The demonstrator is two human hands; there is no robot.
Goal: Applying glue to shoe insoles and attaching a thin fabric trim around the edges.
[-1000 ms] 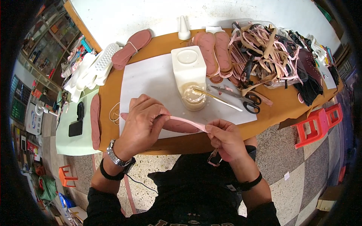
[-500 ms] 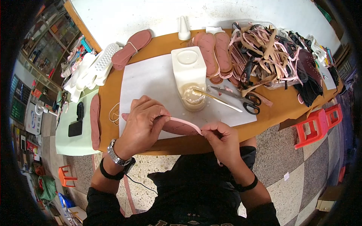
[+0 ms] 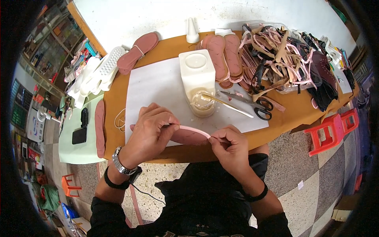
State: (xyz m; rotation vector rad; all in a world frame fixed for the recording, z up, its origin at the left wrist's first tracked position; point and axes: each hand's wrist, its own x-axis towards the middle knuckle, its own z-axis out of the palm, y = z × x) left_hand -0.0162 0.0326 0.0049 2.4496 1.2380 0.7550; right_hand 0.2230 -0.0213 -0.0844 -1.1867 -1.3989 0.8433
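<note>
A dusky-pink shoe insole (image 3: 188,136) is held above the near edge of the table, a lighter pink strip (image 3: 196,130) running along its upper edge. My left hand (image 3: 152,128) pinches the edge between thumb and fingers, covering much of the insole's left part. At the right end, my right hand (image 3: 229,147) grips strip and insole edge together with thumb and forefinger. Just beyond stands a white plastic container (image 3: 197,79) with a whitish paste in its round opening. A brush (image 3: 227,105) rests across that opening, and black-handled scissors (image 3: 262,110) lie to its right.
White paper (image 3: 148,87) covers part of the brown tabletop (image 3: 169,46). Insole stacks (image 3: 218,57) and a tangled heap of straps (image 3: 282,59) occupy the back right. White soles (image 3: 96,75) and a tied insole bundle (image 3: 138,51) lie at left. Red stools (image 3: 331,132) stand on the right.
My right hand has shifted slightly left and its fingers have curled in more at the strip. The insole has tilted slightly; my left hand keeps nearly the same pinch.
</note>
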